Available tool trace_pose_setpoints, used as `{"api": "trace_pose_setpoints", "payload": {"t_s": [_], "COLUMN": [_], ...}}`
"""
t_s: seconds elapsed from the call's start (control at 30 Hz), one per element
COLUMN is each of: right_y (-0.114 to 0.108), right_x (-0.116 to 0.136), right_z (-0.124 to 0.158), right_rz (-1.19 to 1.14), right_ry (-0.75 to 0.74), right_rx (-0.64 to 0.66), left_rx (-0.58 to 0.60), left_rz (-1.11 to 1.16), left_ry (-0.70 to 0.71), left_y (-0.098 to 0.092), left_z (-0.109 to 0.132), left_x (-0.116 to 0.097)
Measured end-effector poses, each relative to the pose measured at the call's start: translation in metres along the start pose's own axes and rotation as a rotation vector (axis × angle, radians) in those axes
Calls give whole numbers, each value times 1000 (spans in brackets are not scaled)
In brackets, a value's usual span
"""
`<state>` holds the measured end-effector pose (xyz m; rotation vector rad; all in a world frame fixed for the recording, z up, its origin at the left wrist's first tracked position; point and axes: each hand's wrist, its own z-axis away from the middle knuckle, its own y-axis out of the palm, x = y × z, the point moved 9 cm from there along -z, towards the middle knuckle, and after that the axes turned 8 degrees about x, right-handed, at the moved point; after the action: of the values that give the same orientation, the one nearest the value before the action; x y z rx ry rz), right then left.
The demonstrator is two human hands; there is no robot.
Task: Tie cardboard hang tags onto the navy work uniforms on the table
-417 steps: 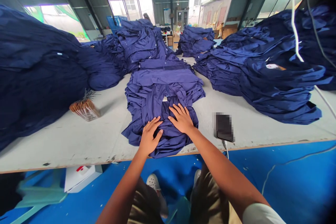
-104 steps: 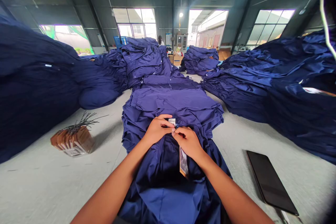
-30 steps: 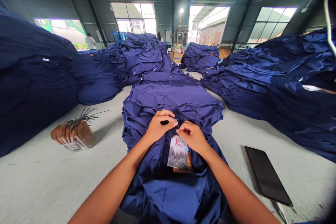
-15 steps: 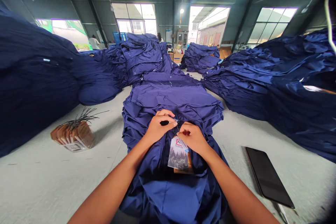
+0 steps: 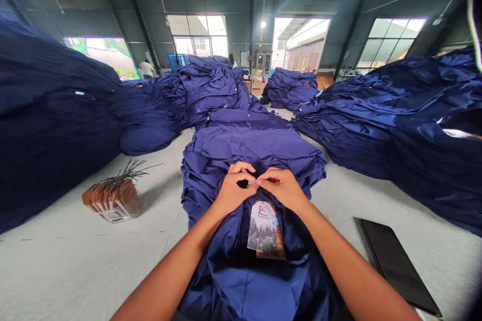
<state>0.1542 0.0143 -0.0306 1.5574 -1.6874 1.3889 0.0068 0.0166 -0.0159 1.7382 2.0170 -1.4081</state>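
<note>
A navy garment [image 5: 252, 281] lies in front of me on a stack of the same fabric. Above its opening my left hand [image 5: 238, 188] and my right hand [image 5: 283, 186] meet, thumbs and fingertips pinched together at the top of a thin dark tag string [image 5: 261, 194]. From that string hangs a hang tag [image 5: 262, 230] with a grey forest picture and a red logo, and a brown card [image 5: 280, 248] shows behind it. The exact spot where the fingertips close is hidden between them.
A clear holder [image 5: 120, 213] of brown tags with dark strings stands on the pale table [image 5: 56, 271] at left. A black phone [image 5: 399, 263] with a cable lies at right. Navy garment heaps rise at left [image 5: 56, 125], right [image 5: 376, 125] and ahead [image 5: 211, 85].
My right hand has moved up from just above the tag to meet my left fingertips. The tag now hangs free below both hands. The whole view has shifted slightly.
</note>
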Motion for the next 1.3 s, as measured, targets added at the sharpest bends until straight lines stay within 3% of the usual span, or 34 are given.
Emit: {"api": "trace_pose_setpoints", "payload": {"t_s": [0.17,0.33,0.5,0.63,0.77,0.93,1.1,1.3], "right_y": [2,-1,-19,-49,-52,-34,-13,7], "right_x": [15,27,27,5,-15,-9,11,38], "right_z": [-20,-43,-56,-56,-57,-58,-56,-50], "right_rz": [100,-22,-197,-206,-148,1,104,160], "right_ry": [-21,-36,-81,-60,-29,-101,-132,-179], "right_rx": [73,67,-68,-279,-322,-255,-71,48], "left_rx": [-53,-87,-29,25,35,-51,-140,-150], "left_rz": [-1,53,51,193,332,553,694,710], "left_ry": [-21,-82,-156,-189,-222,-316,-356,-349], "left_y": [-5,-12,-10,-8,-13,-24,-28,-29], "left_z": [1,-7,-23,-27,-23,-12,-5,-5], "left_x": [4,5,12,23,30,50,68,69]}}
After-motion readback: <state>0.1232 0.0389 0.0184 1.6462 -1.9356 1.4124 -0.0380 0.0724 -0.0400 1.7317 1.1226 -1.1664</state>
